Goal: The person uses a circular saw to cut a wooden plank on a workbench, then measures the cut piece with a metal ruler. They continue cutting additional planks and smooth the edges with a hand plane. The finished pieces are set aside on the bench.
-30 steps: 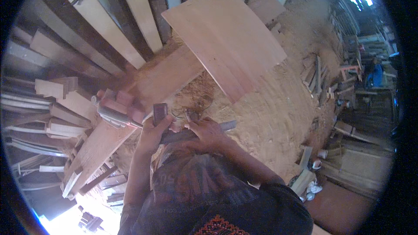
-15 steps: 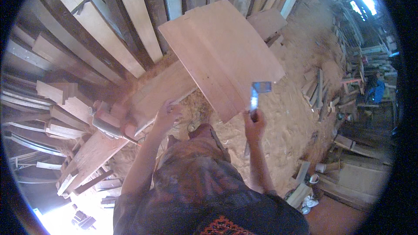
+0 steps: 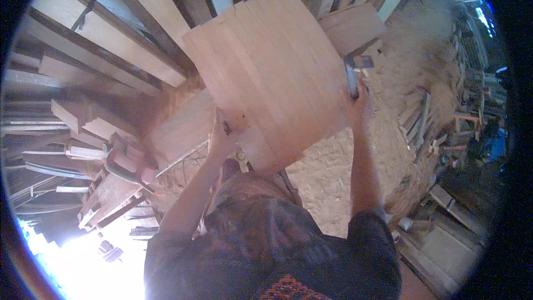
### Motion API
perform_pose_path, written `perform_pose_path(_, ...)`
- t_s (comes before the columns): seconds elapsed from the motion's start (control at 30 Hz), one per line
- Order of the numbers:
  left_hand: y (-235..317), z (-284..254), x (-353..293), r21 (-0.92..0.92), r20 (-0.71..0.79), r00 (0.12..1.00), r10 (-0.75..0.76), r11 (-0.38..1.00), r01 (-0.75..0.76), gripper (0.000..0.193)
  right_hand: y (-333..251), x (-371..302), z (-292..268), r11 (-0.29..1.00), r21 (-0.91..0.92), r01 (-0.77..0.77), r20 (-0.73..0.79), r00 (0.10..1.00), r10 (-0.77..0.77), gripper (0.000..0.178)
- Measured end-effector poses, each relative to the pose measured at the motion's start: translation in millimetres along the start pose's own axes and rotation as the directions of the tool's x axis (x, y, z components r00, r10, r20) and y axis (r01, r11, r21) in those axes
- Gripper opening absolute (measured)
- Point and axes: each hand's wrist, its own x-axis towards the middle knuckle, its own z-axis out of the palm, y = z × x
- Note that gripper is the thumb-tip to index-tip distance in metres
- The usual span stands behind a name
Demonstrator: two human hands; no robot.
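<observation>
Above the floor (image 3: 325,180) sits the panel (image 3: 266,72); the left grip (image 3: 221,133) pinches its left edge; the right grip (image 3: 361,101) holds a tool (image 3: 352,79) at the right edge, whether wood too I cannot tell; likely stiff, fairly light, best held by opposite edges.

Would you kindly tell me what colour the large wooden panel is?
The panel is light pinkish brown; the head view shows it.

Dim — white glare (image 3: 91,264) lower left
</observation>
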Motion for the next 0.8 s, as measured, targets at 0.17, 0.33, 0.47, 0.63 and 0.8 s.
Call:
perform_pose_path(0.17, 27.6, -3.1, -4.7, 0.127, 0.074, 0.969, -0.237, 0.966, 0.226, 0.109, 14.4, 60.8, 46.8, 0.866, 0.434, -0.247, 0.285, 0.95, 0.128, 0.041)
perform_pose_path(0.33, 71.4, 27.4, 11.9, 0.082, -0.093, 0.995, -0.046, 0.995, 0.054, 0.108, 58.4, 102.1, 84.5, 0.889, 0.45, -0.078, 0.097, 0.995, 0.038, 0.041)
perform_pose_path(0.47, 73.9, 38.2, 18.9, 0.127, -0.009, 0.977, -0.212, 0.969, 0.211, 0.112, 90.4, 131.9, 98.8, 0.962, 0.271, -0.04, 0.111, 0.994, 0.01, 0.042)
perform_pose_path(0.63, 45.1, 50.6, 24.0, 0.02, -0.051, 0.996, -0.074, 0.997, 0.075, 0.11, 86.9, 136.4, 95.3, 0.985, -0.003, 0.172, 0.006, 0.985, -0.171, 0.059)
perform_pose_path(0.8, 28.9, 59.9, 30.2, -0.088, -0.083, 0.997, -0.005, 0.996, -0.002, 0.112, 34.2, 103.6, 73.9, 0.897, 0.069, 0.436, 0.074, 0.895, -0.441, 0.058)
